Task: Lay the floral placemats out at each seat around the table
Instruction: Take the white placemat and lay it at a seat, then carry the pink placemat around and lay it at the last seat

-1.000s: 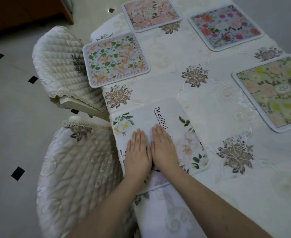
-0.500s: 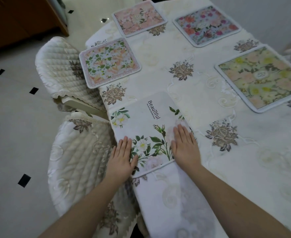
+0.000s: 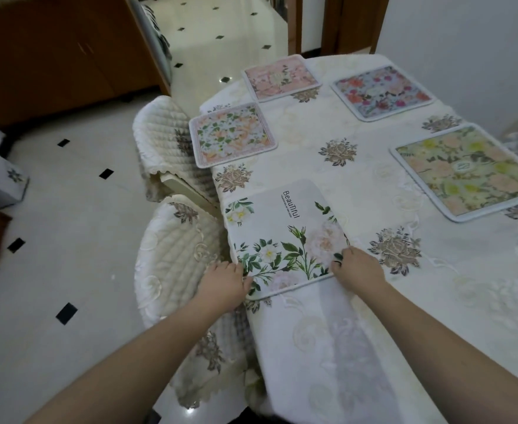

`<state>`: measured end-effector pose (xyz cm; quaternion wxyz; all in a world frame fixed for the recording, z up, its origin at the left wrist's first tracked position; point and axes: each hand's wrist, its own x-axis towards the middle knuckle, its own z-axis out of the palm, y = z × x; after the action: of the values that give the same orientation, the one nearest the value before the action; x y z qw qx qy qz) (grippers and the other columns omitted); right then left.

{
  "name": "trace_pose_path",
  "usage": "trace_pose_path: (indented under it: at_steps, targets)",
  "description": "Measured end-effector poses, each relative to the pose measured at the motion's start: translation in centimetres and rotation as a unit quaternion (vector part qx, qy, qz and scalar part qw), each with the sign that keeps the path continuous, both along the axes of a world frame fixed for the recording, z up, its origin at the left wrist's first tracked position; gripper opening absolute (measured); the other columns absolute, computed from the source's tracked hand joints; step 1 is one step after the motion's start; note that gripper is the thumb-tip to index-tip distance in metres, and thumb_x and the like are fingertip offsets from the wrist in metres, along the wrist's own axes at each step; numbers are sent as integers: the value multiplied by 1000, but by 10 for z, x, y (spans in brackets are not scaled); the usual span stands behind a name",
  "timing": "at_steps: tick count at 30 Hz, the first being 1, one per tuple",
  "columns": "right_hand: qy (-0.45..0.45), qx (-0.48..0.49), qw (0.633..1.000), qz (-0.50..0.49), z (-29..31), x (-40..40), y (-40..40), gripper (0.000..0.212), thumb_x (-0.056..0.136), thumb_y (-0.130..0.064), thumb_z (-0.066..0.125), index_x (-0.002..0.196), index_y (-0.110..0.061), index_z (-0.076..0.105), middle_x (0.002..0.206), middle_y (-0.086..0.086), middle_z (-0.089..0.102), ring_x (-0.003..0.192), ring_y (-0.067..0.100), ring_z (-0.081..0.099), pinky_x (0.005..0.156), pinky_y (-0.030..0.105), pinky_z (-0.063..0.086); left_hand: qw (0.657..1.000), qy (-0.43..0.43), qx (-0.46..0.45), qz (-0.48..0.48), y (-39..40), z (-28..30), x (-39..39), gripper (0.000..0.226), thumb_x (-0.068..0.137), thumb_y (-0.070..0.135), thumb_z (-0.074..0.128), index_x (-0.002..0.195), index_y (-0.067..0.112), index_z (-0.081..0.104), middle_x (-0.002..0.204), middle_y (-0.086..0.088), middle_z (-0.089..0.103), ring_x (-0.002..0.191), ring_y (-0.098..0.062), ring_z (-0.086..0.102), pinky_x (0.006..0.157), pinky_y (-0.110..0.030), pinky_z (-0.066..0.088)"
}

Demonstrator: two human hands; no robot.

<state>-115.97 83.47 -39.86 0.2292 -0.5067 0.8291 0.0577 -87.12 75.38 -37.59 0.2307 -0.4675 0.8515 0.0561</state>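
We pinch the mat's (image 3: 285, 237) near corners, left hand (image 3: 222, 283) and right hand (image 3: 357, 267), long axis running away from us.

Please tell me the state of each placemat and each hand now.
white placemat: flat, held at both near corners
left hand: grips near-left corner
right hand: grips near-right corner
green-leaf placemat: flat
pink placemat: flat
blue placemat: flat
yellow-green placemat: flat
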Motion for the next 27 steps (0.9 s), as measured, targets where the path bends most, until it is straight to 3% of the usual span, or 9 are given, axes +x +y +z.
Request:
trace_pose_path:
  at_steps: [3,7,11,16,22,25,27]
  targets:
    - [8,19,1000,13,20,5,7,46,100,-41,34,128,-7,50,128,14,57,114,31,56,92,40,44,1000,26,-10,-15,11,26,-1,61,104,53,19,143,14,42,142,-7,53,132,-25,46,107,-43,35]
    - [-16,-3,999,28,41,35,22,46,103,-39,28,134,-12,49,134,13,53,119,31,52,95,41,44,997,79,-17,-20,37,58,13,63,103,56,15,154,20,26,149,-4,47,136,-24,43,110,-43,32]
    - [-54,-40,997,37,61,86,37,46,104,-40,27,135,-15,51,137,11,52,122,29,50,95,41,45,994,103,-43,7,68,83,55,70,99,63,11,153,22,28,153,-3,41,142,-23,35,114,-43,24]
    - [-57,-82,990,101,87,177,56,48,106,-41,26,145,-20,44,152,2,42,138,21,39,107,36,37,989,104,-91,45,96,105,141,73,97,63,7,156,23,22,164,-1,23,152,-21,13,122,-43,7]
    - [-17,-128,979,157,116,314,84,47,103,-43,27,142,-24,46,151,-2,43,138,18,38,109,36,34,984,120,-81,103,140,103,273,85,89,65,-8,156,24,22,164,2,22,152,-18,12,121,-40,4]
    - [15,-135,972,194,125,369,95,48,104,-42,28,146,-25,42,155,-2,38,143,15,32,114,34,25,979,116,-82,148,158,95,334,72,98,64,6,156,25,22,165,2,20,153,-18,10,121,-40,3]
    - [44,-145,961,229,130,398,101,45,103,-41,29,142,-26,46,151,-3,43,140,14,35,111,31,23,975,118,-81,172,170,95,363,76,95,65,1,156,25,22,165,3,20,152,-17,9,122,-40,2]
